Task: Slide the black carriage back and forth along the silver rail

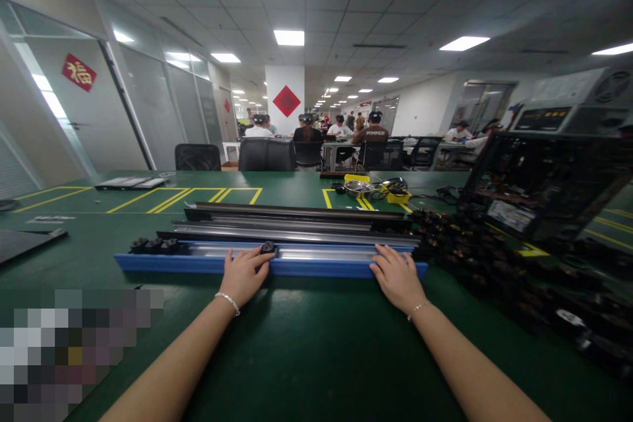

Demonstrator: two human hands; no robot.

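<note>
A long blue rail [321, 268] lies crosswise on the green table in front of me. My left hand [246, 271] rests on its middle-left part, with the fingertips closed on a small round black part [268, 248] that sits in the rail's channel. My right hand [397, 273] lies over the rail's right end, fingers spread, with nothing visible in it. Several similar black parts [154, 246] stand in the channel at the left end. Behind the blue rail, silver and black rails [297, 235] lie parallel to it.
A large pile of black parts [475, 250] covers the table's right side, beside an open black computer case [539, 178]. Farther back are a metal bowl [360, 187] and cables. At left lies a dark flat panel [27, 244]. Chairs and seated people are beyond.
</note>
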